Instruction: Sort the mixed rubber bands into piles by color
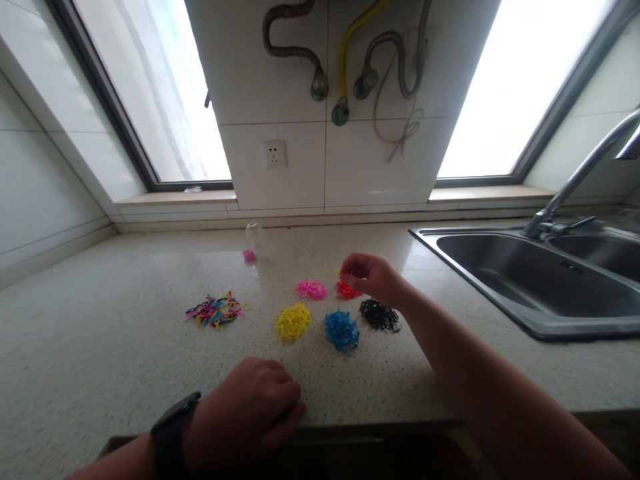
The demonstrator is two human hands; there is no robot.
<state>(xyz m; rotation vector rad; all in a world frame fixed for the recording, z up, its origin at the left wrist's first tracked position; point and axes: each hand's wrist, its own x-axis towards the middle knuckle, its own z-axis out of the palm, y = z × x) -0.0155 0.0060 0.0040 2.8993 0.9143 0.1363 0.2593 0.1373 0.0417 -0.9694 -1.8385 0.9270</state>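
My right hand (373, 275) hovers at the pile of red rubber bands (347, 291), thumb and fingers pinched. A small yellow rubber band (338, 272) shows at its fingertips. Close by on the counter lie piles of pink rubber bands (311, 289), yellow rubber bands (293, 323), blue rubber bands (342, 331) and black rubber bands (380, 315). A mixed-colour heap of rubber bands (216, 310) sits further left. Near the counter's front edge rests my left hand (250, 407), fingers curled in and nothing visible in it; a dark watch (175, 427) is on that wrist.
A clear plastic container (253, 233) stands at the back, with a pink object (249, 255) at its base. On the right is a steel sink (500, 327) with a faucet (575, 180). Hoses and a wall socket (275, 154) are on the tiled wall between two windows.
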